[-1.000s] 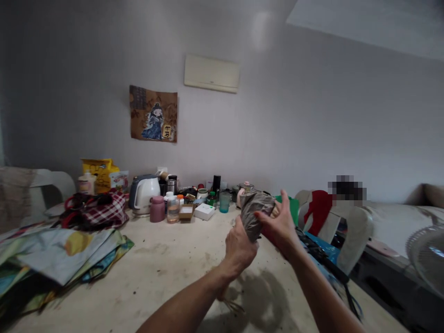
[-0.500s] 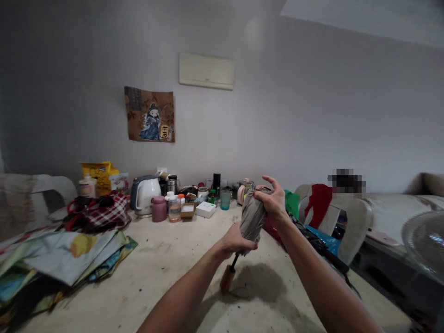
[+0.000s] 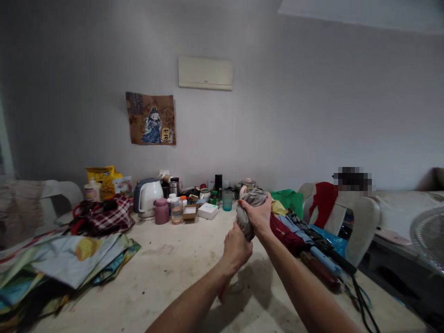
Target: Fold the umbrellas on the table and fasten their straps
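A grey folded umbrella point(image 3: 245, 224) is tilted over the table in front of me, its canopy bunched up. My left hand point(image 3: 236, 247) is closed round its lower part, and the wooden handle point(image 3: 224, 292) shows partly below my wrist. Higher up, my right hand point(image 3: 259, 213) wraps round the canopy near its top, thumb across the cloth.
Several folded umbrellas point(image 3: 321, 263) lie at the right. A patterned cloth point(image 3: 65, 261) and a plaid bag point(image 3: 107, 215) are at the left. A kettle point(image 3: 150, 199), a pink jar point(image 3: 161, 212), a white box point(image 3: 208, 211) and a teal cup point(image 3: 227, 200) stand at the back.
My left hand has closed lower round the umbrella. My right hand has shifted left, its raised fingers now round the canopy. The view has turned slightly, showing more of the umbrellas at the right.
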### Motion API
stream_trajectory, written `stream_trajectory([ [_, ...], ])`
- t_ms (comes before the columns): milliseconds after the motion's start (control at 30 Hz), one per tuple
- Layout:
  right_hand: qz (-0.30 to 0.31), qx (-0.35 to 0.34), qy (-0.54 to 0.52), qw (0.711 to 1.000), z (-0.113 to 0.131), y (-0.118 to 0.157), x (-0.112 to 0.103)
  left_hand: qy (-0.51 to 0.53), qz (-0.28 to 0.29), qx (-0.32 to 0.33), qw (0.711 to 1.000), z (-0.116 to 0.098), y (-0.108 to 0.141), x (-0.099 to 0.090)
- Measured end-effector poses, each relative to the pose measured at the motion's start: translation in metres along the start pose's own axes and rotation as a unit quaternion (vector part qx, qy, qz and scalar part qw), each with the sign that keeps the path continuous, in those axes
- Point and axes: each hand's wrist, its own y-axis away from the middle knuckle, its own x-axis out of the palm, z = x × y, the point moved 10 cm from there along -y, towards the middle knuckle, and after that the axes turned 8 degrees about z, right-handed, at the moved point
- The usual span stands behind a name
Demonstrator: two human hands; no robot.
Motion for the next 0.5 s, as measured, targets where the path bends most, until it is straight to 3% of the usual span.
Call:
stream_trajectory([
  [100,-0.009,0.032,-0.029,0.999,-0.004,-0.007,-0.005,0.036,0.008,0.019,0.999,-0.003,0.0,-0.008],
  [167,0.019,0.042,-0.112,0.993,-0.003,-0.013,-0.003,0.191,0.091,0.025,0.977,0.001,-0.007,0.003],
  [267,0.068,0.041,-0.221,0.972,0.001,-0.02,0.003,0.44,0.266,0.002,0.858,0.002,-0.008,0.04],
  [300,0.081,0.033,-0.24,0.967,0.002,-0.021,0.004,0.48,0.284,-0.011,0.83,0.004,-0.009,0.048],
  [333,0.085,0.023,-0.249,0.964,0.002,-0.021,0.005,0.498,0.28,-0.024,0.82,0.008,-0.01,0.053],
  [400,0.068,0.007,-0.227,0.972,-0.002,-0.018,0.005,0.482,0.223,-0.053,0.846,0.021,-0.015,0.056],
  [500,0.006,0.026,-0.136,0.99,-0.019,-0.008,0.003,0.377,0.11,-0.044,0.919,0.033,-0.018,0.043],
])
